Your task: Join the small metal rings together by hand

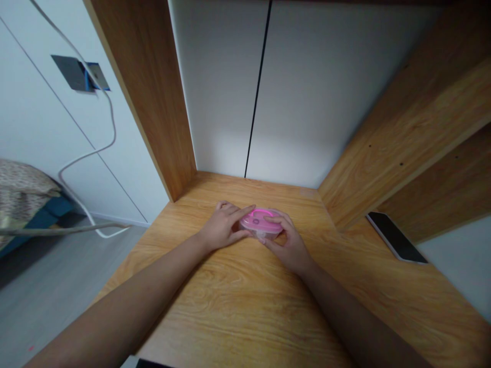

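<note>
Head view is showing a pink box sitting on the tabletop near the back wall, both hands closing on it: left hand pressing the lid, right hand cupping the side. Pressing evenly, keeping it flat, would serve best.

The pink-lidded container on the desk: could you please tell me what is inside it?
The pink-lidded container sits closed on the wooden desk, with the left hand and right hand on it. The lid and hands cover it, so its contents cannot be seen.
</note>
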Tool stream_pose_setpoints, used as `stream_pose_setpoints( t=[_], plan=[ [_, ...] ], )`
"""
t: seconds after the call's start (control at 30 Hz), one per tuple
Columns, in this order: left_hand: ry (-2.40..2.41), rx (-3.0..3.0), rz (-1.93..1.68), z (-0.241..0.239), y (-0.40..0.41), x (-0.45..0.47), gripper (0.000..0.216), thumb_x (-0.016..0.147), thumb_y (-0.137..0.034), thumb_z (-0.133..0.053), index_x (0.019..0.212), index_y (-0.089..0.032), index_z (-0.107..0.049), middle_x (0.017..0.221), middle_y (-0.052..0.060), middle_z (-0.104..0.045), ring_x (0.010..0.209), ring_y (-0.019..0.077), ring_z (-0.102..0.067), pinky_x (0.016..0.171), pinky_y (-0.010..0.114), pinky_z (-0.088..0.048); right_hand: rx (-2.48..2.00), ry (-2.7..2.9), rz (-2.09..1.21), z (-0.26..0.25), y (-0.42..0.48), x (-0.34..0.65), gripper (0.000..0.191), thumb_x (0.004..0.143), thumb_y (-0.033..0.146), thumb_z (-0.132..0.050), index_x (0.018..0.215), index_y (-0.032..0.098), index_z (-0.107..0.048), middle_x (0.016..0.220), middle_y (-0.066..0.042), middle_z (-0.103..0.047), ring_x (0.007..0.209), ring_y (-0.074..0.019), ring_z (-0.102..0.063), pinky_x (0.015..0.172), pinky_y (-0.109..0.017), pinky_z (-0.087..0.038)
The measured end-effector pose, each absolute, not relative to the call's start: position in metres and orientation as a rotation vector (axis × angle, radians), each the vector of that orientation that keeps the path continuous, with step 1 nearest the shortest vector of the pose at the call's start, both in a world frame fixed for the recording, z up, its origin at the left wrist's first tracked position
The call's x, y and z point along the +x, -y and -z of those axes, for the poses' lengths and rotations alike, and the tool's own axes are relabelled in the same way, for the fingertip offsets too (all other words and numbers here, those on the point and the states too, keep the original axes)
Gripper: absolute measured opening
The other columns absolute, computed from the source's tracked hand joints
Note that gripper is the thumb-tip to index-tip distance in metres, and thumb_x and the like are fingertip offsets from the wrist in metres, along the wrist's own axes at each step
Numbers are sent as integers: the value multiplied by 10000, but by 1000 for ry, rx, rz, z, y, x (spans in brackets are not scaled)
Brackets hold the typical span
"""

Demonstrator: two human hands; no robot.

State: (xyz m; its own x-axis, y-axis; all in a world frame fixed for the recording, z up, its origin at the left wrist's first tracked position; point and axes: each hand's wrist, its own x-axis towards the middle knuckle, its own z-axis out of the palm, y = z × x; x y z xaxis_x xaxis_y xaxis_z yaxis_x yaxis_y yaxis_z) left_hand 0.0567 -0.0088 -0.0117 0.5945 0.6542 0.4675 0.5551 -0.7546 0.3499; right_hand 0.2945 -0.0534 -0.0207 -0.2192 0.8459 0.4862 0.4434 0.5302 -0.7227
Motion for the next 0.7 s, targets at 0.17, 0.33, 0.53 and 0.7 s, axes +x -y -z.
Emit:
stream_pose_setpoints(
  t=[0.17, 0.33, 0.53, 0.7],
  plan=[
    [-996, 2648, -901, 13, 8, 57, 726, 865, -613, -596, 1463, -229, -448, 1097, 108, -699, 1018, 263, -595, 986, 444, -322, -1084, 1840, -484, 22, 51, 292, 404, 775, 196, -744, 1154, 259, -619, 1274, -85, -581, 1275, -261, -510, 1108, -471, -398],
    [-997, 2651, -924, 14, 7, 58, 722, 860, -616, -602, 1449, -222, -466, 1087, 112, -711, 1003, 267, -606, 965, 444, -353, -1117, 1841, -405, 25, 50, 290, 397, 764, 213, -754, 1136, 245, -619, 1237, -94, -580, 1256, -273, -513, 1085, -470, -416],
    [-1008, 2674, -932, 13, 7, 60, 716, 863, -617, -597, 1442, -214, -477, 1046, 103, -721, 957, 261, -611, 929, 433, -390, -1128, 1858, -374, 32, 48, 291, 379, 781, 227, -745, 1136, 244, -612, 1243, -99, -568, 1247, -272, -511, 1066, -460, -435],
    [-1036, 2681, -932, 13, 8, 60, 710, 861, -608, -602, 1438, -211, -485, 1029, 104, -723, 940, 264, -610, 920, 432, -404, -1123, 1842, -359, 37, 44, 293, 367, 776, 198, -741, 1112, 252, -604, 1252, -95, -552, 1234, -264, -517, 1052, -455, -450]
  ],
)
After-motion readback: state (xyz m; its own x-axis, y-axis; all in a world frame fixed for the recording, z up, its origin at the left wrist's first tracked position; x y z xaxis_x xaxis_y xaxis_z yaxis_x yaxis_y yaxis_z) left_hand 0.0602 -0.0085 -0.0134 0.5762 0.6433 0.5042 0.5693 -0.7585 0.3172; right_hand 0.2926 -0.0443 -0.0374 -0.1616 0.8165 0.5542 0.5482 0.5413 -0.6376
